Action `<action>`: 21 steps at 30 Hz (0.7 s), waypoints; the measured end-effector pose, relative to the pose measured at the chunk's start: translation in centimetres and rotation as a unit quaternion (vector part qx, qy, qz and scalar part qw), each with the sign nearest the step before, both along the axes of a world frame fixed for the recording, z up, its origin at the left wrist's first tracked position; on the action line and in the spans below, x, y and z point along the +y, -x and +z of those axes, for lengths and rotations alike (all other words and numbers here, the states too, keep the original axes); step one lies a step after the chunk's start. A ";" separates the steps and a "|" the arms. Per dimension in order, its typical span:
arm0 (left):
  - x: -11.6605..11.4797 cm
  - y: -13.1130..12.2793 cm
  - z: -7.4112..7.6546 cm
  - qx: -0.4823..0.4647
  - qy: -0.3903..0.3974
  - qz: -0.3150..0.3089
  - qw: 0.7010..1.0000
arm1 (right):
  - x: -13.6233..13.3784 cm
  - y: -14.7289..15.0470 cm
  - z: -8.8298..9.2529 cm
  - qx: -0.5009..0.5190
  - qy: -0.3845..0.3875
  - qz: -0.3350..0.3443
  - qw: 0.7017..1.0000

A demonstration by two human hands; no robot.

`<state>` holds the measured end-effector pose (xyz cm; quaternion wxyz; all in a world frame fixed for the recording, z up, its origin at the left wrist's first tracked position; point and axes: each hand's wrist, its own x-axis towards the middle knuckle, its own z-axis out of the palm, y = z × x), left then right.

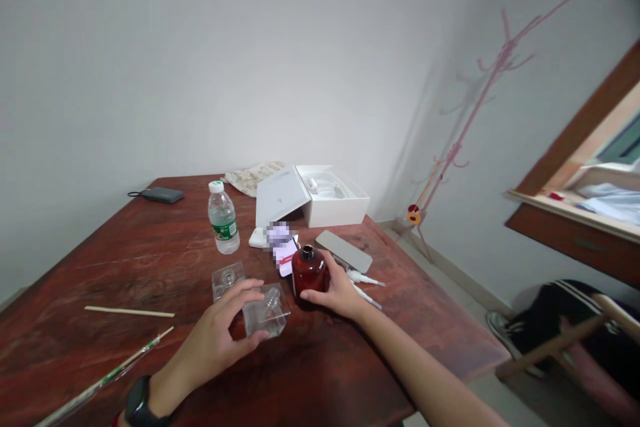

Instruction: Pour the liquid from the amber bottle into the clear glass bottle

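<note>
My right hand point(336, 287) is wrapped round an amber bottle point(307, 273) with an uncovered neck, upright on the table. My left hand point(230, 320) grips a clear square container point(270, 312) between thumb and fingers. Behind those fingers stands a second clear square container point(227, 278), partly hidden. A white pump head point(364, 278) with a thin tube lies just beyond my right hand. Next to the amber bottle lies a phone point(285, 253) with its screen lit.
On the wooden table point(165, 267) stand a water bottle point(224, 220) and an open white box point(337, 210). A grey flat case point(345, 250), a dark pouch point(164, 195), a cloth point(253, 178) and chopsticks point(130, 311) lie about. A person's leg point(550, 310) is at the right.
</note>
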<state>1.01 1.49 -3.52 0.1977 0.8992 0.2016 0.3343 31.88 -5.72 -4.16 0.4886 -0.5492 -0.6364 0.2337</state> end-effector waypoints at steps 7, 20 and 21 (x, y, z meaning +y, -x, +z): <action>-0.1 -0.2 0.9 -0.010 0.000 -0.015 1.000 | 0.1 0.0 0.2 0.009 0.006 -0.006 1.000; -0.2 -0.2 1.0 -0.010 0.022 -0.030 0.999 | 0.3 -0.2 0.3 -0.018 -0.005 -0.003 1.000; -0.2 -0.2 1.0 -0.010 0.023 -0.030 0.999 | 0.2 -0.2 0.3 -0.022 -0.006 -0.003 1.000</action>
